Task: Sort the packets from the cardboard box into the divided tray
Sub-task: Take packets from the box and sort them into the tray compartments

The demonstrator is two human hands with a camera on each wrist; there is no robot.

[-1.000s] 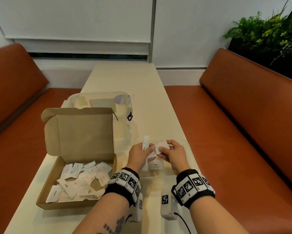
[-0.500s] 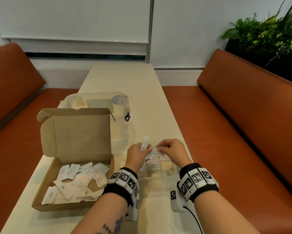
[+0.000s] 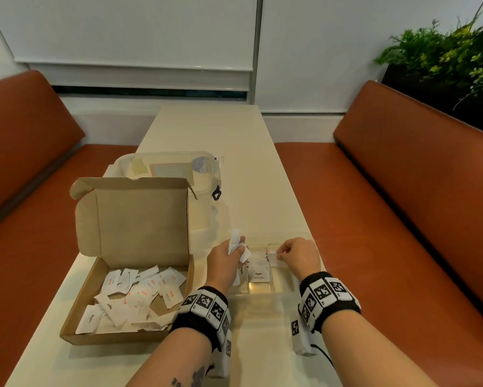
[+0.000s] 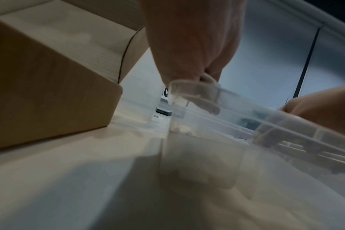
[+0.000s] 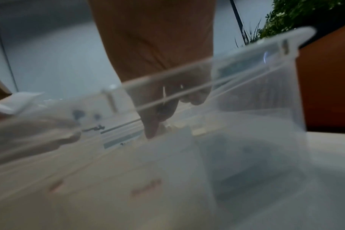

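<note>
An open cardboard box [image 3: 81, 308] at the table's near left holds several white packets [image 3: 139, 294]. To its right stands a clear divided tray [image 3: 262, 298] with white pepper packets [image 3: 259, 270] upright in a middle compartment. My left hand [image 3: 229, 259] grips a bunch of white packets [image 3: 236, 243] over the tray's left side. My right hand [image 3: 296, 255] pinches a single white packet [image 3: 272, 254] with red print, low inside a tray compartment to the right of the pepper packets. In the wrist views the tray wall [image 4: 246, 109] and rim [image 5: 187, 74] blur the fingertips.
A clear plastic lidded container [image 3: 176, 174] stands behind the box's raised lid [image 3: 139, 216]. Orange benches [image 3: 402, 219] run along both sides of the narrow cream table [image 3: 212, 129]. A green plant [image 3: 444, 60] sits at the far right.
My right hand has carried its packet away from the left hand, to the right and down into the tray. The left hand keeps its bunch and has barely moved.
</note>
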